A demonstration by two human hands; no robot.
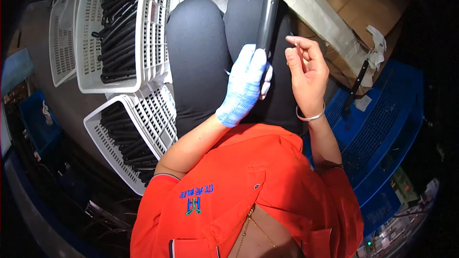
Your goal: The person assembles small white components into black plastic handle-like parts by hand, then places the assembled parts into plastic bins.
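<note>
My left hand (244,86), in a blue and white knit glove, is closed around the lower end of a long black tube (270,9). The tube slants up and slightly right over my thighs, past the top edge of the picture. Just right of it, my bare right hand (308,64) is raised, its fingers half curled and the thumb apart from the index fingertip. A tiny glint shows between them, too small to name. This hand is clear of the tube.
White crates (86,43) at left hold many black tubular parts (119,33); another such crate (107,148) stands nearer me. At right, a black-handled knife (358,79) lies by a crumpled white cloth (377,48) at the edge of cardboard (368,5), above a blue crate (406,100).
</note>
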